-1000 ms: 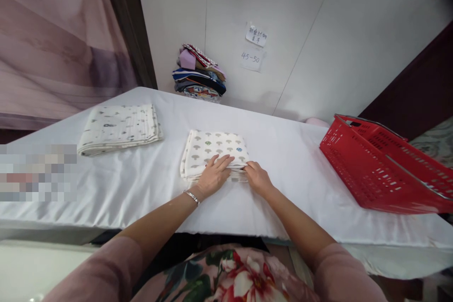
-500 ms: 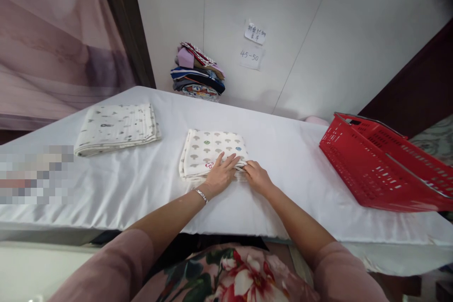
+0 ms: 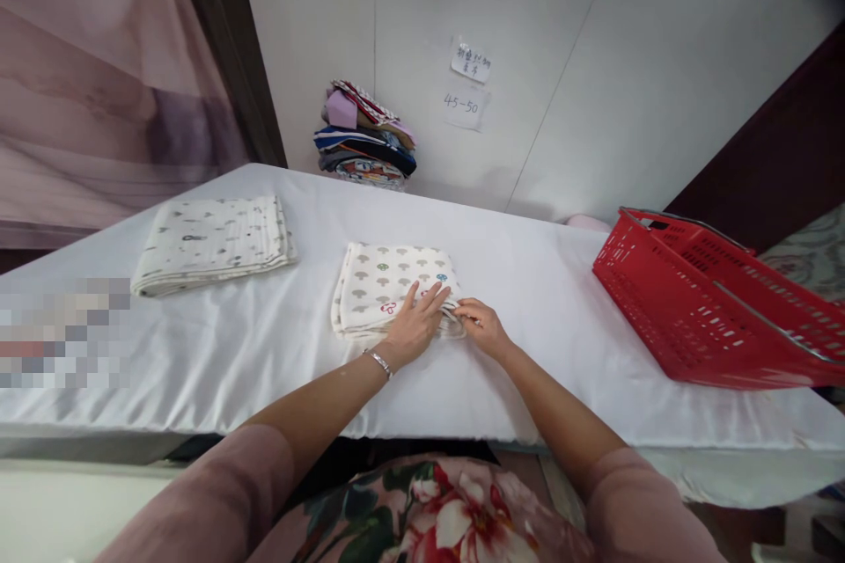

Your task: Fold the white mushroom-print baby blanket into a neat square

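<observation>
A folded white cloth (image 3: 379,281) printed with grey mushrooms, and a few in green, blue and red, lies in front of me on the white-covered table (image 3: 528,352). Flat on its near right part rests my left hand (image 3: 415,325), fingers stretched out and a silver bracelet at the wrist. At the cloth's near right corner, my right hand (image 3: 485,325) pinches the layered edge between thumb and fingers. Some layers there bulge and curl a little. To the left sits another folded white cloth (image 3: 215,237) with small grey prints; neither hand touches it.
A red plastic basket (image 3: 700,308) with metal handles stands at the right end of the table. Against the wall at the back is a stack of folded coloured fabrics (image 3: 366,141). Two paper notes (image 3: 466,106) hang on the wall. A blurred patch covers the left edge.
My left hand has slid right across the mushroom-print cloth, uncovering a red mushroom. My right hand stays at the corner, where the edge layers now look more lifted and curled.
</observation>
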`<state>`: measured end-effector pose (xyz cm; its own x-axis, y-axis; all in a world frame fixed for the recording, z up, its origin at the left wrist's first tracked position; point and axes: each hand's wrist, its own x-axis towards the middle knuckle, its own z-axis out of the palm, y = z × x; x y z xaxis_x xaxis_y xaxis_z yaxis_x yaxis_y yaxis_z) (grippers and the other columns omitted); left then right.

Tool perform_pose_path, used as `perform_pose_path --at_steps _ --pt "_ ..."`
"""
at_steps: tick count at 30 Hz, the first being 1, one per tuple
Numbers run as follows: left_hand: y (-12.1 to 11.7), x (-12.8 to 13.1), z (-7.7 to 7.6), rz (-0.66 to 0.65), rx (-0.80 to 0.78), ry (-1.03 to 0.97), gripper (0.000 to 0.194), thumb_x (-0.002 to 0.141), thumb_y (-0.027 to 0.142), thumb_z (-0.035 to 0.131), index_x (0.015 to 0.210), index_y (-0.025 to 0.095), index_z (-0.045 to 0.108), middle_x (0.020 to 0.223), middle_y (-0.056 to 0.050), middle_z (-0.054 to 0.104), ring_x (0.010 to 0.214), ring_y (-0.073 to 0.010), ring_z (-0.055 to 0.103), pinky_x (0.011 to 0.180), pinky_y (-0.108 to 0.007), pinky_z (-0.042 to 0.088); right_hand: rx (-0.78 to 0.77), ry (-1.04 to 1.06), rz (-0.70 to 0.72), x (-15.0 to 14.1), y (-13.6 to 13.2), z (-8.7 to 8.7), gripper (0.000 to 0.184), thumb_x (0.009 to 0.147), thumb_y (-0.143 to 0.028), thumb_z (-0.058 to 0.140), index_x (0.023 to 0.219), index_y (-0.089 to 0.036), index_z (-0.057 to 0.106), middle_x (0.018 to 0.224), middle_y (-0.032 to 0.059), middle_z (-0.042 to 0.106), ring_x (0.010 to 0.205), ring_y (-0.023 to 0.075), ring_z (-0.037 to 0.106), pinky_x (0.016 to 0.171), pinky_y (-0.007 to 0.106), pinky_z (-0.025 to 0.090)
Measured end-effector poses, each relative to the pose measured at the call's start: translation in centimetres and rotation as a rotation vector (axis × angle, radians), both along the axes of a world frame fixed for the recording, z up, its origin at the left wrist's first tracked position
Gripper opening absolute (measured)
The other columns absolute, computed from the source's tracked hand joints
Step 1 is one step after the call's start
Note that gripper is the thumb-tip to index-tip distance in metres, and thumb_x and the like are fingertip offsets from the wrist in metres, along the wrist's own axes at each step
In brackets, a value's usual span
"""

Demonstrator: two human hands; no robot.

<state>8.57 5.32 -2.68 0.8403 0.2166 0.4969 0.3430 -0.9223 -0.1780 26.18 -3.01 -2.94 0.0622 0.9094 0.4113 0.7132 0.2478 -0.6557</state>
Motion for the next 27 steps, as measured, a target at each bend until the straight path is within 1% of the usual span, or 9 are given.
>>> perform_pose_path --at_steps 4,8,10,13,17,19,21,24,27 --pt "0.2 0.3 -0.5 -0.003 0.023 -0.032 0.024 0.085 0.013 0.042 0.09 0.016 0.066 0.14 -0.009 0.039 0.135 -0.0262 0.023 0.111 -0.057 0.008 0.0 0.103 0.013 -0.3 0.1 0.2 0.025 0.075 -0.014 0.045 0.082 -0.021 0.068 0.099 0.0055 0.061 0.088 0.0155 0.059 0.075 0.029 0.048" --pt "0.2 0.1 -1.3 -0.009 0.036 -0.075 0.024 0.086 0.014 0.041 0.087 0.017 0.066 0.14 -0.006 0.041 0.135 -0.0245 0.025 0.112 -0.055 0.006 -0.003 0.292 0.011 -0.2 -0.1 0.7 0.019 0.074 -0.019 0.05 0.08 -0.021 0.068 0.103 0.006 0.061 0.093 0.0172 0.058 0.074 0.029 0.048" --pt "0.1 0.0 -1.4 -0.002 0.042 -0.096 0.026 0.087 0.014 0.041 0.083 0.017 0.066 0.141 -0.005 0.039 0.135 -0.0241 0.024 0.113 -0.054 0.005 -0.015 0.391 -0.027 -0.1 0.1 0.9 0.019 0.075 -0.023 0.05 0.084 -0.021 0.067 0.106 0.0063 0.061 0.095 0.0185 0.057 0.072 0.029 0.049" --pt "-0.1 -0.2 -1.4 -0.001 0.043 -0.099 0.025 0.087 0.015 0.041 0.08 0.017 0.065 0.143 -0.004 0.036 0.136 -0.0241 0.022 0.113 -0.054 0.004 -0.072 0.457 -0.149 0.3 1.0 0.7 0.024 0.077 -0.028 0.049 0.093 -0.021 0.065 0.1 0.0055 0.064 0.09 0.0183 0.059 0.069 0.029 0.05" --pt "-0.2 -0.4 -1.1 -0.019 0.048 -0.079 0.024 0.087 0.016 0.042 0.08 0.017 0.065 0.143 -0.004 0.036 0.136 -0.0233 0.021 0.113 -0.053 0.003 -0.126 0.341 -0.311 1.0 3.7 -0.4 0.028 0.075 -0.03 0.05 0.098 -0.02 0.063 0.102 0.0053 0.064 0.094 0.0174 0.058 0.083 0.033 0.047" --pt "-0.2 -0.5 -0.9 -0.039 0.067 -0.067 0.024 0.087 0.016 0.042 0.08 0.017 0.065 0.142 -0.004 0.037 0.136 -0.0228 0.022 0.113 -0.052 0.001 -0.198 0.281 -0.332 1.4 5.5 -1.0 0.03 0.076 -0.031 0.051 0.101 -0.02 0.062 0.103 0.0042 0.065 0.094 0.0162 0.059 0.086 0.032 0.045" --pt "-0.1 -0.6 -0.9 -0.054 0.093 -0.052 0.023 0.088 0.016 0.042 0.08 0.017 0.064 0.141 -0.004 0.039 0.135 -0.0229 0.024 0.113 -0.052 -0.002 -0.268 0.245 -0.337 1.9 7.4 -1.3 0.029 0.076 -0.033 0.051 0.1 -0.02 0.062 0.099 0.0024 0.066 0.091 0.0159 0.06 0.084 0.031 0.046" --pt "0.0 -0.6 -1.0 -0.066 0.12 -0.038 0.021 0.087 0.016 0.043 0.079 0.016 0.063 0.139 -0.005 0.041 0.134 -0.0237 0.025 0.112 -0.052 -0.005 -0.33 0.202 -0.376 2.5 10.4 -1.2 0.032 0.075 -0.036 0.055 0.101 -0.02 0.062 0.096 0.0028 0.067 0.09 0.0181 0.061 0.084 0.031 0.045" --pt "0.1 -0.6 -1.2 -0.07 0.113 -0.042 0.02 0.087 0.016 0.044 0.079 0.015 0.062 0.139 -0.005 0.041 0.135 -0.024 0.023 0.112 -0.052 -0.005 -0.395 0.158 -0.416 3.0 13.2 -0.6 0.044 0.074 -0.043 0.056 0.11 -0.018 0.059 0.1 0.0069 0.066 0.092 0.0203 0.061 0.082 0.03 0.045"
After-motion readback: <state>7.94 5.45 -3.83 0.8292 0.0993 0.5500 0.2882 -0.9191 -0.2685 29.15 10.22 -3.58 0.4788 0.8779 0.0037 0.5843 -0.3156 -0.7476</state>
